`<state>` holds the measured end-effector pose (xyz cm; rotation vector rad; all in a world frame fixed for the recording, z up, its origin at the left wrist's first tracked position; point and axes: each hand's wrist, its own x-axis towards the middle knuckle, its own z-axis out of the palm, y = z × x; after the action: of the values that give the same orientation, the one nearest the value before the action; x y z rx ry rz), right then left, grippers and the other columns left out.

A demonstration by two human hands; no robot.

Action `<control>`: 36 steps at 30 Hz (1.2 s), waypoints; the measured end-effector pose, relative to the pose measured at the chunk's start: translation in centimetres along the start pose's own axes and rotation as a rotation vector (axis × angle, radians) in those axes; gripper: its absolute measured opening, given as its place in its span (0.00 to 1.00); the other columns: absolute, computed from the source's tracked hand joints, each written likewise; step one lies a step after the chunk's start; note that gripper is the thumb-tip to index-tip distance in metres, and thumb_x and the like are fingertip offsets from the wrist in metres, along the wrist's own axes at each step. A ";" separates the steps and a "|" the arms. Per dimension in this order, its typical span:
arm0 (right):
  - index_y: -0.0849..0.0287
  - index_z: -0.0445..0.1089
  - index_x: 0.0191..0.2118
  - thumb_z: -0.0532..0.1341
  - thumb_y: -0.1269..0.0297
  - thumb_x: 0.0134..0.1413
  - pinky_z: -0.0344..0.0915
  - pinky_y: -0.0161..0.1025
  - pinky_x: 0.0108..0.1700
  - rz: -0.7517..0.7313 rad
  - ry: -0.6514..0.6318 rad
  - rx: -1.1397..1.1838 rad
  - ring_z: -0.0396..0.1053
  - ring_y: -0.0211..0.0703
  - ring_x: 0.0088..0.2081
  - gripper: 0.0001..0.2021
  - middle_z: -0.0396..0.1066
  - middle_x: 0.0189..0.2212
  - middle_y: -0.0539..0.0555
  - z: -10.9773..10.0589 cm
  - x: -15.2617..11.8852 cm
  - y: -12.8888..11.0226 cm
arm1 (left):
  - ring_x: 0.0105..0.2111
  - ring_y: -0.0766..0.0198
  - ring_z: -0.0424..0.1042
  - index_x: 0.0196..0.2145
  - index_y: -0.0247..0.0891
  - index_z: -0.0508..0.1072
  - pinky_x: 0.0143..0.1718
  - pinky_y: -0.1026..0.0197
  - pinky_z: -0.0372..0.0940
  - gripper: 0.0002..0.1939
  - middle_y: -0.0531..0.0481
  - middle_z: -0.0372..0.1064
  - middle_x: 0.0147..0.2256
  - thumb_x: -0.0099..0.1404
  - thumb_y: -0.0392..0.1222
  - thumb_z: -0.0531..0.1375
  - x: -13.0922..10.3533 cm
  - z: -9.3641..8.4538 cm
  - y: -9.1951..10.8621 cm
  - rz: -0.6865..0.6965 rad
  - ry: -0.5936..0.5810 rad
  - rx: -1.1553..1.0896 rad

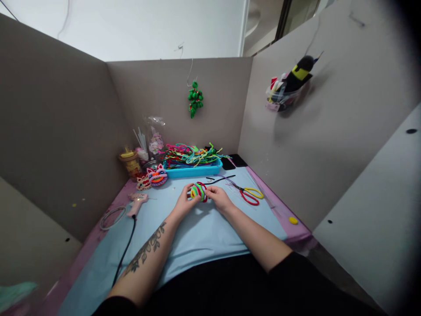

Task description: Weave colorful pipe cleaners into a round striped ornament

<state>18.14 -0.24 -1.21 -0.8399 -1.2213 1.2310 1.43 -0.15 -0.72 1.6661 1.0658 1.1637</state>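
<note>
Between my hands, above the blue cloth, is a small rounded piece of coiled pipe cleaners (198,192) in green, yellow, white and red. My left hand (187,198) grips it from the left with curled fingers. The fingers of my right hand (217,196) pinch its right edge. Just beyond it, a black pipe cleaner (220,179) lies on the cloth. Scissors (248,194) with one red and one yellow handle lie to the right of my right hand. Fingers cover part of the coiled piece.
A blue tray (194,171) heaped with pipe cleaners stands at the back. To its left are finished pipe-cleaner faces (158,176) and a lidded cup (130,162). A pink glue gun (136,204) with a black cord lies at left. Grey partitions (180,83) surround the table.
</note>
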 end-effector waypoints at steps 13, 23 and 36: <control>0.61 0.69 0.29 0.66 0.51 0.39 0.59 0.34 0.30 0.113 -0.016 0.194 0.64 0.36 0.25 0.17 0.69 0.22 0.48 0.4 -0.2 -0.6 | 0.51 0.51 0.64 0.55 0.38 0.58 0.44 0.50 0.66 0.34 0.34 0.55 0.57 0.52 0.46 0.64 -0.1 0.0 -0.1 0.012 -0.037 -0.015; 0.60 0.70 0.26 0.72 0.58 0.30 0.62 0.38 0.32 0.219 0.046 0.449 0.66 0.40 0.28 0.15 0.72 0.25 0.51 -0.3 0.2 -0.5 | 0.47 0.55 0.67 0.60 0.43 0.50 0.42 0.54 0.67 0.46 0.37 0.55 0.57 0.48 0.46 0.68 -0.2 -0.4 -0.3 -0.016 -0.198 -0.127; 0.62 0.73 0.39 0.69 0.54 0.39 0.63 0.39 0.40 0.182 -0.195 0.293 0.71 0.43 0.34 0.21 0.75 0.33 0.55 0.2 -0.5 -0.3 | 0.36 0.62 0.69 0.55 0.40 0.59 0.30 0.64 0.64 0.35 0.40 0.63 0.49 0.52 0.51 0.65 -0.2 -0.1 0.4 -0.157 -0.116 -0.253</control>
<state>18.05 -0.78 -0.99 -0.6346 -1.0986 1.6258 1.32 -0.46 -0.34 1.4092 0.9182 1.0406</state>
